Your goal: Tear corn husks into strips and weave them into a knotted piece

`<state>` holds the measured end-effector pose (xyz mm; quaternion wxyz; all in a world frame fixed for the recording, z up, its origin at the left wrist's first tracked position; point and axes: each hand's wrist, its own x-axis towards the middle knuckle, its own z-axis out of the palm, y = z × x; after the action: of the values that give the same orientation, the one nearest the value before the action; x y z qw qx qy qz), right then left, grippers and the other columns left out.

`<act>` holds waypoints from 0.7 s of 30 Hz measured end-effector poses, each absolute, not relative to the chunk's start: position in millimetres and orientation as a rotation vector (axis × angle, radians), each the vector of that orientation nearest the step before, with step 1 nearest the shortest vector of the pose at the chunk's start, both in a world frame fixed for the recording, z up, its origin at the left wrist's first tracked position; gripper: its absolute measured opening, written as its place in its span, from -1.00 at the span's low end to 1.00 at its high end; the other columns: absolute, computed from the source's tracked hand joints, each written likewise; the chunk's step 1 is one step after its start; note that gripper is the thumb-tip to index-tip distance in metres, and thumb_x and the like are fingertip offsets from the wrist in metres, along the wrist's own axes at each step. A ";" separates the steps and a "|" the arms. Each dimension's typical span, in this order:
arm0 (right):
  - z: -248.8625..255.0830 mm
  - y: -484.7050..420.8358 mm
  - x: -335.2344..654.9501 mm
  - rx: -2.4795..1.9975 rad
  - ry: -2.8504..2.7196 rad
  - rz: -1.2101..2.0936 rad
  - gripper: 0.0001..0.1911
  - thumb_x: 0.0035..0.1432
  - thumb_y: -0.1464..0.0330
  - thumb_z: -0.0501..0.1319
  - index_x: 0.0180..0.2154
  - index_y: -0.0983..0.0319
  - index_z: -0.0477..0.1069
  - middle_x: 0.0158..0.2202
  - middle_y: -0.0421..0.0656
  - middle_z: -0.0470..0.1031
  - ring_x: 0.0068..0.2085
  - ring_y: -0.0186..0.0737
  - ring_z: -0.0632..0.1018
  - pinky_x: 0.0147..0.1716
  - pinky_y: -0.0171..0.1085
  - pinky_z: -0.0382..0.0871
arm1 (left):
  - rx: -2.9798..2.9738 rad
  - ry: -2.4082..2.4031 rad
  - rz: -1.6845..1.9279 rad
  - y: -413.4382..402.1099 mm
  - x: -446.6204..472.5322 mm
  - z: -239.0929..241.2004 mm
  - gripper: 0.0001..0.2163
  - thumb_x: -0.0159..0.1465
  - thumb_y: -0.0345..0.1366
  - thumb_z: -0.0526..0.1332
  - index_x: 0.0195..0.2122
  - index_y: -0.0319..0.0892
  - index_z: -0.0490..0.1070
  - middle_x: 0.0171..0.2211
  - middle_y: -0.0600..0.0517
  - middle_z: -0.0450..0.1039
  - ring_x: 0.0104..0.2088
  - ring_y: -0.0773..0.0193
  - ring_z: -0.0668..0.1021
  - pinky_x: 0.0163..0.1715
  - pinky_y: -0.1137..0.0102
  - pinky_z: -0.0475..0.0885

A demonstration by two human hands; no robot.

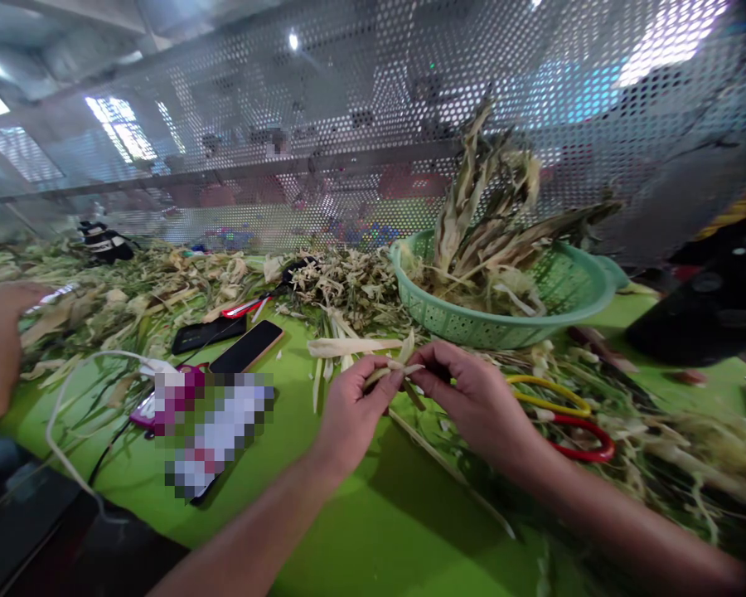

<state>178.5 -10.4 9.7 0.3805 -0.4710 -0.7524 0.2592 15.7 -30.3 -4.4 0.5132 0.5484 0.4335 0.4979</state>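
Note:
My left hand [353,406] and my right hand [472,398] meet above the green table [360,531], both pinched on a pale plant stalk [393,371] with dry leaves. The fingers of each hand are closed around it. A long pale leaf strip [348,346] lies just behind my hands. A green plastic basket [503,323] full of dried leafy stalks stands behind my right hand. Red and yellow handled scissors [572,423] lie on the table right beside my right wrist.
Two phones [249,347] and a white cable [80,373] lie at the left, with red-handled scissors [245,308] behind. Heaps of dry leaf scraps [162,290] cover the back. Another person's hand [0,332] is at the far left. A perforated metal screen [373,124] closes the back.

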 end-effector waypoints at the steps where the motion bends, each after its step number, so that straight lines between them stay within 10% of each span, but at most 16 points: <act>1: 10.6 -10.7 178.9 -1.204 -1.933 0.648 -0.87 0.21 0.32 0.15 -0.39 0.20 0.35 -0.48 -0.23 0.41 -0.43 -0.27 0.38 -0.42 -0.31 0.22 | 1.315 1.047 1.205 -31.0 16.0 -4.2 -0.72 0.22 -0.07 0.23 -0.21 -0.19 0.45 -0.45 0.11 0.33 -0.47 0.40 0.28 -0.45 0.48 0.21; 21: 14.1 -17.5 175.3 -1.268 -2.098 0.305 -0.86 0.23 0.36 0.12 -0.37 0.23 0.38 -0.41 -0.14 0.45 -0.40 -0.21 0.44 -0.42 -0.29 0.22 | 1.206 1.115 1.291 -32.9 23.2 -8.4 -0.78 0.20 -0.13 0.24 -0.28 -0.20 0.43 -0.45 0.10 0.36 -0.47 0.41 0.31 -0.44 0.49 0.24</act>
<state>175.3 -17.5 14.1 0.3293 -0.4845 -0.8020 0.1168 23.2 -32.9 -8.4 0.5024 0.4993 0.4614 0.5343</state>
